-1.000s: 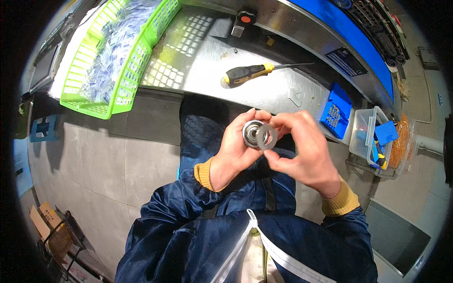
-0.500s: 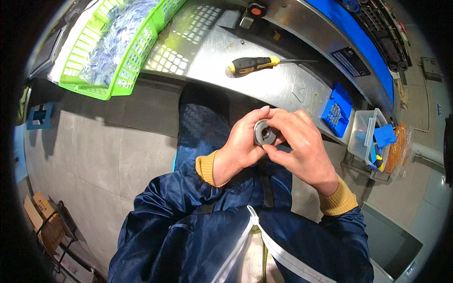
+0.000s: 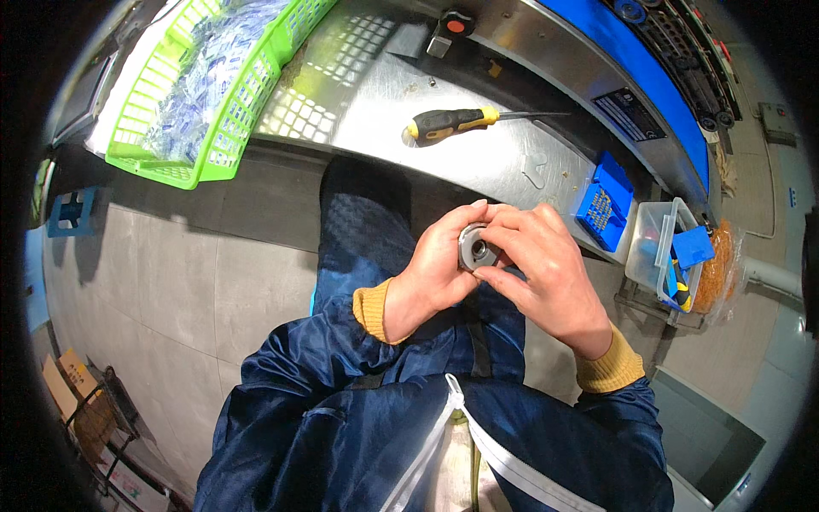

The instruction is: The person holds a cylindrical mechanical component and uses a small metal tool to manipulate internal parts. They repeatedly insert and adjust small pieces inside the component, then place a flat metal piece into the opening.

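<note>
Above my lap, both hands close around a round grey metal part [image 3: 468, 243] with a hole in its middle. My left hand [image 3: 432, 260] wraps its left side, the palm behind it. On the other side, the fingers and thumb of my right hand [image 3: 539, 266] pinch its rim. How far the part reaches back into the left palm is hidden. Beyond my hands, a black-and-yellow screwdriver [image 3: 450, 125] lies on the metal bench [image 3: 375, 111], its shaft pointing right. A small flat metal piece [image 3: 534, 170] rests on the bench nearer to my right hand.
A green basket [image 3: 223, 141] filled with clear plastic packets stands at the left. Towards the right are an open blue case of small bits [image 3: 604, 205] and a clear plastic bin [image 3: 646, 247] of tools. A metal machine with a blue top [image 3: 674, 94] borders the bench behind.
The round metal part has turned slightly in my hands, and its hole shows a little more. My right fingers have shifted on its rim. The view has moved slightly.
</note>
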A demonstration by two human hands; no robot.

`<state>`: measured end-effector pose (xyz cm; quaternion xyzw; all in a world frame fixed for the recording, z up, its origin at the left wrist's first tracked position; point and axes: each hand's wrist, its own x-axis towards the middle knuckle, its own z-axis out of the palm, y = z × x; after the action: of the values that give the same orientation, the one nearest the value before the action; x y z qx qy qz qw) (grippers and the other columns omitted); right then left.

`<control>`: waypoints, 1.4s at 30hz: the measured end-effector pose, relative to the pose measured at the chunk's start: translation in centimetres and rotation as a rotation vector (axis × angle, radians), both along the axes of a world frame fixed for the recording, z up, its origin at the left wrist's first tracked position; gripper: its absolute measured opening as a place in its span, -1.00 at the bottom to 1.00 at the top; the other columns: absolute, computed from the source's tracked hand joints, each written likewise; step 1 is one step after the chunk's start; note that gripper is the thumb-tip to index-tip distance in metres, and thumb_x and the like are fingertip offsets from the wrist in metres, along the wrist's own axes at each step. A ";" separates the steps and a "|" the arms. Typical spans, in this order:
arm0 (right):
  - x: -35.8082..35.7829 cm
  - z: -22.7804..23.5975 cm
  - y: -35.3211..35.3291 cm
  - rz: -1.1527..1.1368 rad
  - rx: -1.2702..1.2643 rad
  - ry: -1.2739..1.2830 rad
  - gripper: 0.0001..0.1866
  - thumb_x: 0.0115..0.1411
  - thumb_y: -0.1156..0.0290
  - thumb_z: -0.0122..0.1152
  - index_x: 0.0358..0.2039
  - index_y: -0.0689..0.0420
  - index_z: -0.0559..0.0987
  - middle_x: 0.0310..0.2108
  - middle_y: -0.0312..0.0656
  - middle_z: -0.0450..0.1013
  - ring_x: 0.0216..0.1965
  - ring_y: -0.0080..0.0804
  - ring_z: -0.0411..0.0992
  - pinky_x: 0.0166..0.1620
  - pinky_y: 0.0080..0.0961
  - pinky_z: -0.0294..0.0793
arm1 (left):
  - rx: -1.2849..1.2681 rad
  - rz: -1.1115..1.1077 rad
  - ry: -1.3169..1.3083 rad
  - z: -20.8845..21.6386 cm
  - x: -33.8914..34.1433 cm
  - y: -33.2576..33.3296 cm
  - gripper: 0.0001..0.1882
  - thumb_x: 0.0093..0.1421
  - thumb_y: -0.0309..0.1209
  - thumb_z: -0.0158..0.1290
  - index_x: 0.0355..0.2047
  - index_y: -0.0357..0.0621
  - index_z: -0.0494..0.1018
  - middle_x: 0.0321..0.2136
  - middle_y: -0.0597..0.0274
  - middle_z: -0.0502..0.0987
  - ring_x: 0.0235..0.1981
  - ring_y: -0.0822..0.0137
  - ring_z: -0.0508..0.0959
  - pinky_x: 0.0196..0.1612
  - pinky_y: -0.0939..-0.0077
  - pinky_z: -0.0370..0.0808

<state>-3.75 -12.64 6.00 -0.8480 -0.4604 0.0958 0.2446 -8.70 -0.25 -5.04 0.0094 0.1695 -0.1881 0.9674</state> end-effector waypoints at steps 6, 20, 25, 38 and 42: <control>0.0 -0.2 -0.3 -0.011 -0.019 0.008 -0.60 -0.12 0.49 0.40 -0.19 0.20 0.56 -0.14 -0.13 0.44 -0.18 -0.15 0.35 -0.08 -0.30 0.39 | 0.031 0.030 -0.020 0.0 0.0 -0.2 -0.66 0.40 -0.19 -0.19 -0.18 -0.17 0.47 -0.29 0.20 0.57 -0.31 0.35 0.57 -0.26 0.42 0.54; -0.4 -0.2 -0.5 -0.019 -0.034 0.025 -0.63 -0.04 0.46 0.35 -0.14 0.12 0.59 -0.23 -0.17 0.40 -0.21 -0.18 0.33 -0.10 -0.32 0.37 | 0.043 -0.023 -0.051 0.5 0.0 -0.2 -0.62 0.40 -0.18 -0.21 -0.14 -0.19 0.48 -0.24 0.21 0.56 -0.24 0.37 0.57 -0.22 0.47 0.53; -0.5 0.0 -0.4 -0.051 -0.046 0.058 -0.62 -0.04 0.46 0.35 -0.13 0.13 0.58 -0.21 -0.16 0.40 -0.19 -0.16 0.33 -0.08 -0.30 0.38 | 0.080 -0.012 -0.018 0.3 0.1 -0.4 -0.66 0.39 -0.18 -0.19 -0.16 -0.16 0.47 -0.26 0.22 0.56 -0.27 0.36 0.56 -0.26 0.46 0.53; -0.1 -0.5 -0.2 -0.073 -0.048 0.043 -0.59 -0.09 0.46 0.43 -0.18 0.23 0.56 -0.17 -0.10 0.48 -0.20 -0.17 0.39 -0.11 -0.33 0.39 | -0.003 -0.003 -0.022 -0.8 0.1 -0.3 -0.69 0.38 -0.22 -0.14 -0.17 -0.21 0.46 -0.23 0.16 0.55 -0.24 0.32 0.58 -0.17 0.40 0.56; -0.3 -0.6 -0.2 -0.100 -0.038 0.053 -0.61 -0.05 0.45 0.41 -0.18 0.25 0.54 -0.20 -0.09 0.47 -0.22 -0.15 0.39 -0.12 -0.32 0.38 | 0.038 0.004 -0.047 -0.5 0.2 -0.3 -0.62 0.40 -0.21 -0.19 -0.09 -0.27 0.46 -0.15 0.10 0.55 -0.16 0.29 0.58 -0.11 0.38 0.56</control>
<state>-4.10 -12.87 5.44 -0.8715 -0.4090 0.1146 0.2451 -8.48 -0.58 -5.52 0.0317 0.1502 -0.1826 0.9711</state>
